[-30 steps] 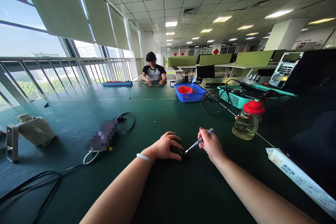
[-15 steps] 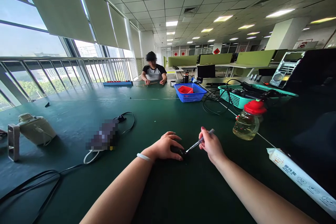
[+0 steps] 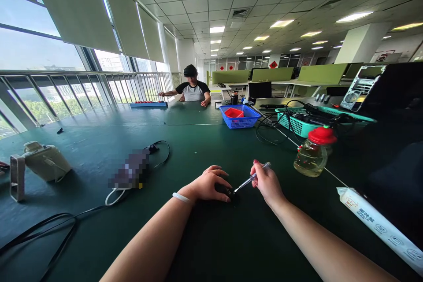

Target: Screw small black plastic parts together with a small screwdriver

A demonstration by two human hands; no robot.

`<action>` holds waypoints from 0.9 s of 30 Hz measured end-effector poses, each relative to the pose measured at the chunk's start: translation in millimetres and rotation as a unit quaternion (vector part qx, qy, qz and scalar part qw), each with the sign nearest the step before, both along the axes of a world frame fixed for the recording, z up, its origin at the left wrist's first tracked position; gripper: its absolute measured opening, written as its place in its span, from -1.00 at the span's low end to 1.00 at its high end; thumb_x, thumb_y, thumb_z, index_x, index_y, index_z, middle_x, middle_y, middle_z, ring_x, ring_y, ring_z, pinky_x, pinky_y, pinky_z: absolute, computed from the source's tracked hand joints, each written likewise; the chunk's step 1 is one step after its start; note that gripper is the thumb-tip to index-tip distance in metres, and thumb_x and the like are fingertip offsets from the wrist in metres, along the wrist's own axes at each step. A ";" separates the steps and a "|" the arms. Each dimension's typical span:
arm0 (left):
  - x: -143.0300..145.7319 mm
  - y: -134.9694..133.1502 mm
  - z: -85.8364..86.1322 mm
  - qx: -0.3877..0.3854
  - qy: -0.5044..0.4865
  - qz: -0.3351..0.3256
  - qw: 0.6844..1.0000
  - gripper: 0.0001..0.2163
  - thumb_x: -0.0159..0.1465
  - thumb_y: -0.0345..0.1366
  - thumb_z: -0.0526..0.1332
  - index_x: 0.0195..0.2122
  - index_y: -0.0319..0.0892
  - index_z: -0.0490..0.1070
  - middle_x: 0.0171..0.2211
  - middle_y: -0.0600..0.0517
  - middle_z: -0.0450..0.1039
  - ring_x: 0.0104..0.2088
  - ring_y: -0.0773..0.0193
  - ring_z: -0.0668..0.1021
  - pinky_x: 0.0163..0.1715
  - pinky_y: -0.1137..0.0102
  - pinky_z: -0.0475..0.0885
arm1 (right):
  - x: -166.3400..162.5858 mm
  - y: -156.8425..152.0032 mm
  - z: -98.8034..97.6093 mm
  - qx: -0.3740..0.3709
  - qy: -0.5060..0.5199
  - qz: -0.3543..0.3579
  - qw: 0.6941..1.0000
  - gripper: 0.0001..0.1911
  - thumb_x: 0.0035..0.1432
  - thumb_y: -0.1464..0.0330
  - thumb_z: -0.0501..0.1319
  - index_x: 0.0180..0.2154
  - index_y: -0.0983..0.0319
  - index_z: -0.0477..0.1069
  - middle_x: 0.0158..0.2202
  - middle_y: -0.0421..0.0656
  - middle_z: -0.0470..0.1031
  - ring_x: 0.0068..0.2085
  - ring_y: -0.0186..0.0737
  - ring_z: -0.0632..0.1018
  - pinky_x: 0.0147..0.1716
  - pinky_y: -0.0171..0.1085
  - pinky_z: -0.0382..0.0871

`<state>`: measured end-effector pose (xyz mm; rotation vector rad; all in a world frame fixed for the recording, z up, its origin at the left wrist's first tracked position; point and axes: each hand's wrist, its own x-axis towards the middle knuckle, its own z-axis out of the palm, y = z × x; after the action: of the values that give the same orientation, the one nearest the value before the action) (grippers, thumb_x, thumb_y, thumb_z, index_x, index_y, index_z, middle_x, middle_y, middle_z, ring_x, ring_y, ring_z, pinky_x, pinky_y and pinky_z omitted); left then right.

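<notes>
My left hand (image 3: 211, 184), with a white band at the wrist, is closed around a small black object (image 3: 229, 191) on the dark green tabletop. Most of that object is covered by the fingers, and its kind is unclear; small light marks show on its right end. In my right hand (image 3: 265, 181) is a screwdriver (image 3: 246, 182) with a clear handle, gripped between thumb and fingers. Its shaft slants down to the left, and the tip meets the right end of the black object.
A red-lidded jug (image 3: 312, 152) and a white packet (image 3: 380, 227) lie to the right. Farther back are a blue basket (image 3: 240, 122) and a teal basket (image 3: 294, 125) with cables. Leftward are a blurred-out device (image 3: 130, 171) and a beige container (image 3: 48, 163). A person (image 3: 193, 90) sits opposite.
The person opposite has raised their head and stretched one arm out toward the blue strip. My hands, the screwdriver and the black object look almost unmoved.
</notes>
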<state>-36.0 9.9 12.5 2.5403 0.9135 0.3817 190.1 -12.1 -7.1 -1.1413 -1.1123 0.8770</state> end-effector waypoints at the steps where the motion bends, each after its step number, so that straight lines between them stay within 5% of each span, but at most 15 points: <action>1: 0.0 0.2 -0.1 0.001 0.000 0.000 1.000 -0.58 0.03 -0.01 0.46 -0.08 0.03 0.62 0.16 -0.11 0.43 0.30 -0.16 0.25 0.27 -0.02 0.14 | 0.0 -0.3 0.4 0.001 0.001 0.000 1.000 -0.40 0.10 -0.18 0.18 -0.62 0.18 0.26 -0.76 -0.32 0.19 -0.72 -0.39 0.29 -0.70 -0.37 0.20; 11: -0.3 2.7 -3.4 0.004 -0.005 -0.004 1.000 -0.57 0.03 0.01 0.46 -0.08 0.05 0.62 0.15 -0.09 0.44 0.30 -0.16 0.25 0.27 -0.02 0.13 | -1.4 -4.3 6.6 0.000 -0.013 -0.005 1.000 -0.39 0.08 -0.18 0.19 -0.64 0.18 0.27 -0.76 -0.30 0.18 -0.71 -0.40 0.29 -0.71 -0.38 0.18; 27: 0.3 2.8 -5.4 0.015 -0.006 0.004 1.000 -0.58 0.01 0.04 0.46 -0.10 0.07 0.62 0.12 -0.07 0.47 0.28 -0.15 0.28 0.26 -0.01 0.17 | -4.5 -0.7 2.4 -0.119 0.192 0.019 0.974 -0.53 0.04 0.04 0.33 -0.64 0.20 0.27 -0.82 -0.38 0.09 -0.77 -0.50 0.10 -0.73 -0.40 0.16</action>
<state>-35.7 12.7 7.1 2.5603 0.9212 0.4152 185.5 -12.8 -4.7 -1.0860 -0.7254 1.2263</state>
